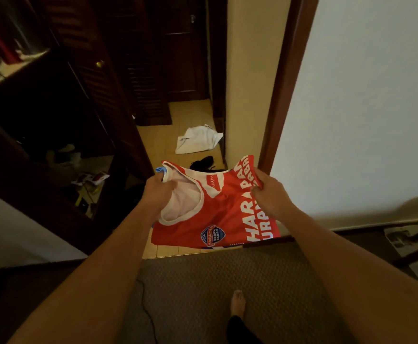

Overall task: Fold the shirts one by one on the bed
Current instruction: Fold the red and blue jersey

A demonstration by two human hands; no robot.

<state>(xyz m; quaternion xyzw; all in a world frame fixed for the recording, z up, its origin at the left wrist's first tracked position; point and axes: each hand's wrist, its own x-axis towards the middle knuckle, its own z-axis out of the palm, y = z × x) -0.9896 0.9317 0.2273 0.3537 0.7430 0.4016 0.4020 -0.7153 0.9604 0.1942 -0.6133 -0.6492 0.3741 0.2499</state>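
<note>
Seen from a head-worn camera looking down, a standing person holds a red sleeveless jersey with white trim, white lettering and a round blue badge [212,209] out in front, in the air above the line where brown woven carpet [215,281] meets a yellow tiled floor [153,135]. No bed is in view. The left hand [158,192] grips the jersey at one shoulder strap, its fingers curled into the cloth beside the scooped white neckline; the right hand [268,192] pinches the opposite edge, by the lettering, between thumb and bent fingers. Between the two hands the jersey hangs slack and creased, its lower hem drooping towards the carpet edge. It looks like thin, light, slippery sports fabric — soft, likely to slide and bunch rather than keep a crease, so it would probably handle best taken at both shoulder straps and pulled taut before being laid flat. Farther off, a crumpled white garment [198,140] lies on the tiles near the far end of the passage, with a dark item [204,163] just nearer, partly hidden by the jersey. A dark wooden wardrobe [54,120] stands open along the left side — shelves cluttered, contents too dim to name. One bare foot [237,304] rests on the carpet at the bottom edge.
</note>
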